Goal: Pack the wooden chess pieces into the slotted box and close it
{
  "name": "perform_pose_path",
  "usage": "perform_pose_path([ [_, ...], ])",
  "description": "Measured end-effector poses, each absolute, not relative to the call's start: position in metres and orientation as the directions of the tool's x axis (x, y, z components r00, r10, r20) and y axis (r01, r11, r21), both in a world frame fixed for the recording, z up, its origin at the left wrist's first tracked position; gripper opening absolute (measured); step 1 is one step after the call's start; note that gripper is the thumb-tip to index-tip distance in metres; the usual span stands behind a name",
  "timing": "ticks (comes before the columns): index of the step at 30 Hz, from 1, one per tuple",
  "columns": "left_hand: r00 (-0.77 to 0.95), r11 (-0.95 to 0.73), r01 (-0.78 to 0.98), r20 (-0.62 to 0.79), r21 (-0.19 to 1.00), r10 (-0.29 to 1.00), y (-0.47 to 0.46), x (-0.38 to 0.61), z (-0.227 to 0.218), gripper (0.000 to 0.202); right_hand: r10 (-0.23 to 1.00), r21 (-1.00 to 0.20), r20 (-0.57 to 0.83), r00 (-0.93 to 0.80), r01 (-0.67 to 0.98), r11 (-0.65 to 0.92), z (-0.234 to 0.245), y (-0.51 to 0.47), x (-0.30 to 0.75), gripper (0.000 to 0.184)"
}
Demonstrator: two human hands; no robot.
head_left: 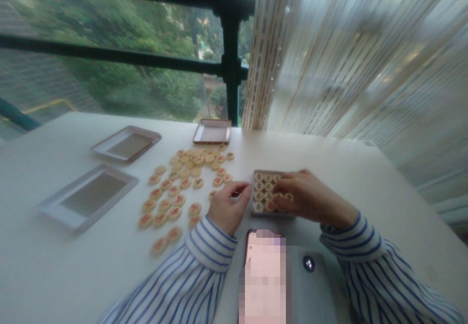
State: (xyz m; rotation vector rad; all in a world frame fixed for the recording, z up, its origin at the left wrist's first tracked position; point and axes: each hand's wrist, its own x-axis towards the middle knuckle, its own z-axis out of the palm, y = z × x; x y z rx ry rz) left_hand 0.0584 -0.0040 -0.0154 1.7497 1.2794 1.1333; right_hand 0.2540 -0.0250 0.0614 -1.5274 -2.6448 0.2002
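The right hand (312, 197) reaches over a shallow box (271, 214) on the white worktop (365, 178), its fingers curled down among the round game pieces (268, 186) inside. Whether those fingers pinch a piece cannot be told, as the hand covers the box's right part. The pieces that show there lie face up in rows, most with dark characters and one near the front edge in red.

The left hand (227, 208) is just beside the box's left wall, with thumb and forefinger bent toward each other, tips close together; whether anything is between them cannot be told. Left of this hand, loose pieces (165, 204) are scattered across the worktop, many marked in red, a few in dark, others plain side up.

Beyond the loose pieces stands a small tray (212, 142); two more trays, a middle tray (126, 144) and a near tray (89, 198), lie to the left. A phone (263, 280) lies in front of the box, beside a grey object with a round dark emblem (309, 264).
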Motion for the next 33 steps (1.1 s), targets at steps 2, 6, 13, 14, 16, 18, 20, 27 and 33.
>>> perform_pose_path([
  [2,0.138,-0.287,0.364,0.253,0.886,0.958,-0.0038,0.0583,-0.0155,0.022,0.888,-0.136,0.036,-0.458,0.878,0.459,0.0635,-0.0239,0.2555,0.015],
  [6,0.132,-0.289,0.361,0.259,0.887,0.957,-0.0033,0.0587,-0.0138,0.021,0.916,-0.112,0.127,-0.381,0.912,0.395,0.0644,-0.0222,0.2558,0.017],
  [13,0.117,-0.280,0.350,0.255,0.894,0.960,-0.0040,0.0585,-0.0098,0.022,0.910,-0.205,0.302,-0.286,0.912,0.355,0.0661,-0.0246,0.2528,0.011],
  [14,0.115,-0.281,0.349,0.257,0.894,0.959,-0.0042,0.0585,-0.0092,0.021,0.905,-0.210,0.322,-0.277,0.911,0.354,0.0662,-0.0250,0.2526,0.011],
  [16,0.113,-0.290,0.349,0.267,0.891,0.957,-0.0048,0.0584,-0.0079,0.021,0.899,-0.214,0.343,-0.271,0.910,0.356,0.0660,-0.0256,0.2525,0.010],
  [18,0.112,-0.304,0.347,0.283,0.887,0.953,-0.0052,0.0583,-0.0068,0.020,0.896,-0.210,0.344,-0.281,0.907,0.365,0.0655,-0.0258,0.2525,0.010],
  [20,0.112,-0.321,0.343,0.301,0.883,0.947,-0.0055,0.0579,-0.0065,0.019,0.894,-0.205,0.338,-0.293,0.904,0.374,0.0650,-0.0258,0.2524,0.011],
  [27,0.120,-0.374,0.354,0.355,0.857,0.927,-0.0056,0.0556,-0.0084,0.019,0.891,-0.190,0.339,-0.301,0.906,0.379,0.0678,-0.0274,0.2515,0.013],
  [33,0.153,-0.424,0.402,0.397,0.811,0.905,-0.0102,0.0568,-0.0059,0.019,0.891,-0.169,0.344,-0.295,0.914,0.368,0.0715,-0.0305,0.2505,0.013],
])
